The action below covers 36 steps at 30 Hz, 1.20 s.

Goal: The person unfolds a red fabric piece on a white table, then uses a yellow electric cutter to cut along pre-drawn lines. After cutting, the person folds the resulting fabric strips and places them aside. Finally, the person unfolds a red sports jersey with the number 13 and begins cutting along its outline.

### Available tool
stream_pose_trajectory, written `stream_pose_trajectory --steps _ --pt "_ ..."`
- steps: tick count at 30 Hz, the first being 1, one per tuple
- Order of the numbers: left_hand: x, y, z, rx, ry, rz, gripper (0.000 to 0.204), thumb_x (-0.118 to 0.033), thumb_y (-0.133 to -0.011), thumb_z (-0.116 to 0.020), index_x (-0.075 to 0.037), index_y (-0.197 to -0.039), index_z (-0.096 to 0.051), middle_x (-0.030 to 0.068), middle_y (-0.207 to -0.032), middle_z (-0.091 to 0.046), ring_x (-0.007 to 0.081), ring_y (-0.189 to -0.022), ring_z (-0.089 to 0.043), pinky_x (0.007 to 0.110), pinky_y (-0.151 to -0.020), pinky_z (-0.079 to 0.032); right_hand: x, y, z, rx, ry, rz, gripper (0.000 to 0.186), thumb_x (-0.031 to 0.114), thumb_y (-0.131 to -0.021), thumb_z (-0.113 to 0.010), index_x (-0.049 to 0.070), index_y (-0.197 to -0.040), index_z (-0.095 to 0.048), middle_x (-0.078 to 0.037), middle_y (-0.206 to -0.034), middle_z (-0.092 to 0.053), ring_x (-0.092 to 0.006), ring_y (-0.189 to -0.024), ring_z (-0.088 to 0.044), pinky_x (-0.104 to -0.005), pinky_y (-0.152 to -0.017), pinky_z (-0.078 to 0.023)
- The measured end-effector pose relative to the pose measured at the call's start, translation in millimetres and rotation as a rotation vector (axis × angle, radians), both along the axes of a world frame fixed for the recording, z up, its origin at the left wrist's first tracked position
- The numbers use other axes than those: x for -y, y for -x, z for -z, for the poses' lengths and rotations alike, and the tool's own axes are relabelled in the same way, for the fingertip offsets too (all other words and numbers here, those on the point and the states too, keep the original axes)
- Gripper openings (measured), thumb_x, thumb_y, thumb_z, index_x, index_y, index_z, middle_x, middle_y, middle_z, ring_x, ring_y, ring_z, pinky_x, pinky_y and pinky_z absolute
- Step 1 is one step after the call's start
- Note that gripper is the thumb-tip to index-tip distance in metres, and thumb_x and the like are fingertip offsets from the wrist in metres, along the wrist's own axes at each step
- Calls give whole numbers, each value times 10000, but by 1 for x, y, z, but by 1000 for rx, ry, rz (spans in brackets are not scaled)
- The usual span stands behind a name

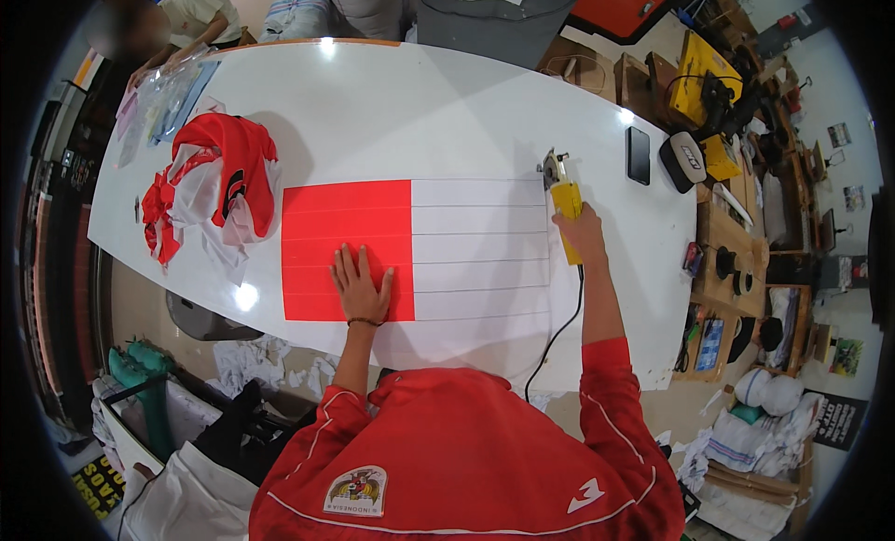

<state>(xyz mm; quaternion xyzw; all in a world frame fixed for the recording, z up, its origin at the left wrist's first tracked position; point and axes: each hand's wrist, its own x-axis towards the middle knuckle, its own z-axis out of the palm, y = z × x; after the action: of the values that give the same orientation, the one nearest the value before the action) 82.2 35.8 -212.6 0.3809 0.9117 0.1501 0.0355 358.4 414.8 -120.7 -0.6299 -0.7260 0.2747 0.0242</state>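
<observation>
Cutter [565,203], axis near-far (head [556,169] away)

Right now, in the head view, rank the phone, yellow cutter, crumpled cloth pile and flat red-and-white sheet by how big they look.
Largest to smallest:
1. Sheet
2. Pile
3. Cutter, partly covered
4. Phone

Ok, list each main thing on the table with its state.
Yellow cutter: gripped in the right hand; cannot tell if running
Black cord: trailing from the cutter
Red-and-white sheet: flat, lined
Left hand: open, flat on the red part
Cloth heap: crumpled
Black phone: lying flat
Black case: looks closed
</observation>
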Motion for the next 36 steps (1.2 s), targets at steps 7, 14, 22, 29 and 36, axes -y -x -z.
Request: stream_pose_trajectory --steps 7,14,22,29,36 --pt "0 9 1 14 -45 8 808 -600 -1043 -577 -66 -1629 -421 248 -1748 -222 427 -1633 -158 586 -1327 -119 -19 10 28 -549 255 158 549 338 -877 -806 -24 -1256 -644 -124 -974 -712 -238 -790 -734 -382 -677 -625" --pt "12 80 -6 10 -33 106 767 -561 -1014 -643 -94 -1599 -476 224 -1723 -305 449 -1596 -248 596 -1307 -189 34 -84 26 -721 476 284 363 246 -997 -734 3 -1241 -620 -96 -939 -679 -204 -710 -714 -345 -612 -607" --pt "-120 58 -25 56 81 -32 992 -762 -943 -577 -105 -1660 -381 282 -1745 -214 546 -1607 -126 666 -1289 -113 181 -280 28 -735 535 388 304 156 -937 -732 -15 -1155 -608 -137 -911 -691 -258 -783 -722 -406 -712 -638" --pt "-266 -59 -25 26 166 471 1135 -906 -879 -481 -177 -1722 -269 282 -1779 -87 552 -1625 -6 692 -1290 -14 315 -355 19 -721 280 801 407 199 -957 -690 -21 -1284 -586 -169 -1051 -723 -319 -848 -758 -444 -673 -640" --pt "-318 -147 -17 202 -62 873 955 -810 -973 -457 -217 -1707 -309 161 -1797 -166 447 -1655 -52 652 -1315 -39 368 -330 32 -819 175 1052 454 225 -934 -721 -12 -1288 -563 -189 -1034 -723 -328 -778 -755 -447 -631 -635"
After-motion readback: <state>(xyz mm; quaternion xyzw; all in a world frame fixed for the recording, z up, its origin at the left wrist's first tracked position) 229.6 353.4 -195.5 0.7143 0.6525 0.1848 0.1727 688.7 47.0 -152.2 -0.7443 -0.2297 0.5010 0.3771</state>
